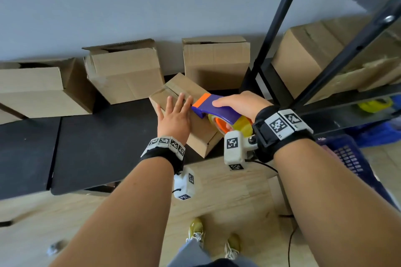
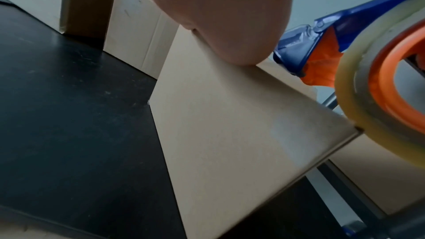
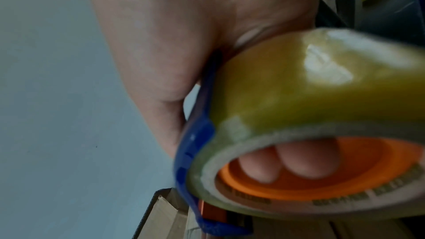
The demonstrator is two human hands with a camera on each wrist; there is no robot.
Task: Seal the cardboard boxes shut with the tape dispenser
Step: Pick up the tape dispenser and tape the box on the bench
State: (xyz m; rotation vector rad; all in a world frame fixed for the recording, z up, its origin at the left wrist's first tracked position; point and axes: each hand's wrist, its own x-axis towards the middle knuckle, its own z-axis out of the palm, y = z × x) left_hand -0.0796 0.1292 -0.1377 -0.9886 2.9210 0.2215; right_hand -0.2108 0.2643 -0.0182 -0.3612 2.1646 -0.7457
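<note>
Small box (image 1: 184, 112) at near edge of black tabletop (image 1: 97, 147), flaps closed. My left hand (image 1: 173, 115) flat on its lid, fingers spread. My right hand (image 1: 238, 104) gripping tape dispenser (image 1: 219, 110), nose over lid beside left fingertips. Step: taping top seam, judged. Next: press nose down, draw straight along seam.

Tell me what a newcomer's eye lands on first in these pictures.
First the blue and orange tape dispenser at the centre, gripped by the right hand over a small cardboard box on the black table. The left hand lies flat on that box's top. Behind, three larger boxes line the wall, at least two with flaps not yet shut.
</note>
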